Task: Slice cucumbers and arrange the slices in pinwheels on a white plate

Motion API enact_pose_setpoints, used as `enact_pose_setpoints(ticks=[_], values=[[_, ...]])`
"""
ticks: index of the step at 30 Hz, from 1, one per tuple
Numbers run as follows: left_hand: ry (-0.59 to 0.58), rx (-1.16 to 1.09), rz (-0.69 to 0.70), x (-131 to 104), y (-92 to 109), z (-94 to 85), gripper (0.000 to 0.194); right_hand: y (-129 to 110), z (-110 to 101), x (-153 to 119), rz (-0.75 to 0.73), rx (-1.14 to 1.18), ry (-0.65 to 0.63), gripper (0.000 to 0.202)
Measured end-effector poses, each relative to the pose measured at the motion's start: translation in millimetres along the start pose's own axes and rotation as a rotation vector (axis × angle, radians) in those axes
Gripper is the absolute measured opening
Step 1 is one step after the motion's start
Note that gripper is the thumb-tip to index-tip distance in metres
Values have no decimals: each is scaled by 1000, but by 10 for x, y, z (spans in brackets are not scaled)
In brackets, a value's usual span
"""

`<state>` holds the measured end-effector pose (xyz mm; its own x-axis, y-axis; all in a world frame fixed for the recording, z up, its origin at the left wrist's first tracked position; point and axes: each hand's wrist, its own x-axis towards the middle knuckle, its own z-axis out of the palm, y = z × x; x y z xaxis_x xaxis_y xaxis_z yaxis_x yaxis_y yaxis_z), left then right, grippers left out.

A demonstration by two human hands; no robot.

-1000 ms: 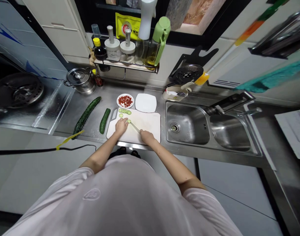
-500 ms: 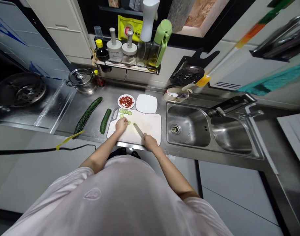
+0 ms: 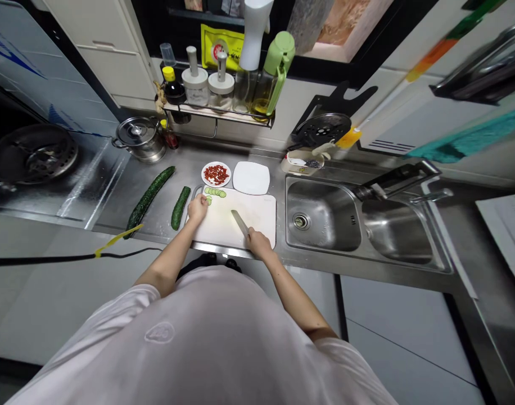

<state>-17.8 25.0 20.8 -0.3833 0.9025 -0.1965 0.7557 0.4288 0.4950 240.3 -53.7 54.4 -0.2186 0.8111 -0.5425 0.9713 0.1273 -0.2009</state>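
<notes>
My left hand (image 3: 197,209) is over the left part of the white cutting board (image 3: 257,216), fingers pinched at a cucumber slice (image 3: 209,201). Just beyond them, a row of cucumber slices (image 3: 215,192) overlaps along the board's far edge. A knife (image 3: 239,221) is in my right hand (image 3: 260,243), its fingers wrapped round the handle and its blade slanting up and left over the board. A cut length of cucumber (image 3: 180,208) lies on the counter left of the board. Farther left rests a long whole cucumber (image 3: 151,194).
Behind the board stand a plate of chopped red pieces (image 3: 216,175) and a white square plate (image 3: 251,178). To the right is a double sink (image 3: 325,216). A lidded pot (image 3: 140,139) and a wok (image 3: 32,154) are at left. Bottles and jars fill the wall rack (image 3: 219,112).
My left hand has moved left across the board with a cucumber slice, toward the slices at the far left. My right hand and the knife have barely shifted.
</notes>
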Motion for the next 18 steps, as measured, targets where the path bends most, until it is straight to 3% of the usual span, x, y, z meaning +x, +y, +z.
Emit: enact_pose_setpoints(ticks=[18], values=[[48,97,91,46,-41,81,25,23,63,46,32,25,16,24]])
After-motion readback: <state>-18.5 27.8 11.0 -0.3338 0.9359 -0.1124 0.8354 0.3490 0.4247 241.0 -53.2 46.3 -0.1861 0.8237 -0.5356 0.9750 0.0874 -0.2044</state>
